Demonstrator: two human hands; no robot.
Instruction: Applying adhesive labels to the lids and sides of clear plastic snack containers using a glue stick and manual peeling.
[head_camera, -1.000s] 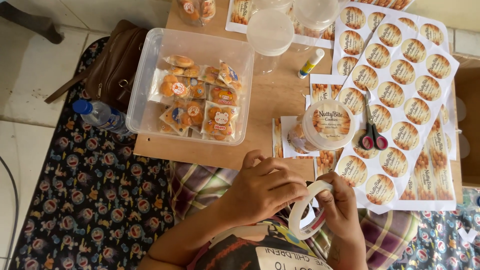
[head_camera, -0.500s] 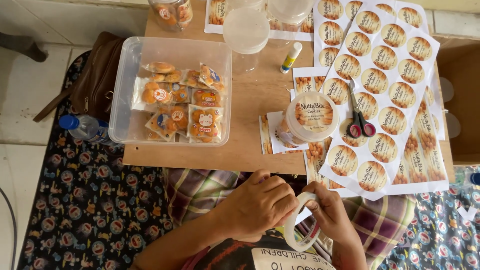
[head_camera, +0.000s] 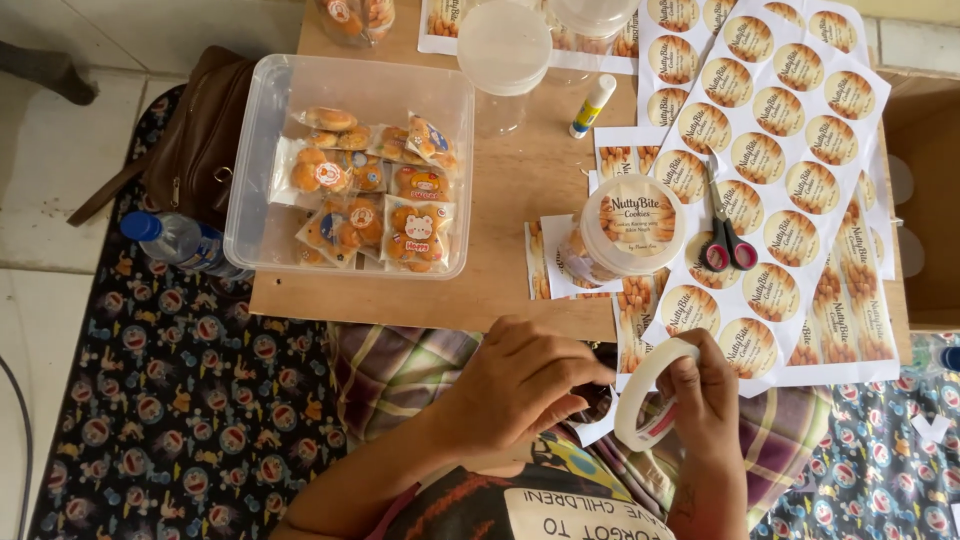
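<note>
A low wooden desk (head_camera: 520, 190) sits on a pale tiled floor (head_camera: 60, 180), with a dark cartoon-print mat (head_camera: 170, 410) spread under its near edge. The person sits at that near edge, plaid cloth (head_camera: 400, 365) over the lap.

Just off the desk's near edge, over the lap, the right hand (head_camera: 705, 400) grips a roll of clear tape (head_camera: 650, 395), fingers curled through and around the ring, which stands on edge. The left hand (head_camera: 525, 385) is beside it, fingertips pinched together at the roll's left side; what they pinch is too small to tell.

On the desk's left half stands a clear plastic tub (head_camera: 350, 165) holding small wrapped snack packets (head_camera: 370, 190). Near the middle of the near edge is a lidded round plastic jar (head_camera: 630, 230) with a printed round label on its lid, lying on loose printed strips. The right half is covered by overlapping sheets of round stickers (head_camera: 790, 150), and red-handled scissors (head_camera: 725, 235) lie on them just beside the jar. At the far edge are a glue stick (head_camera: 592, 105), an empty clear jar with a white lid (head_camera: 505, 50), and more jars cut off by the frame.

Off the desk's left edge a brown bag (head_camera: 195, 140) and a water bottle with a blue cap (head_camera: 175, 240) rest on the mat. A cardboard box (head_camera: 925, 190) stands past the right edge.
</note>
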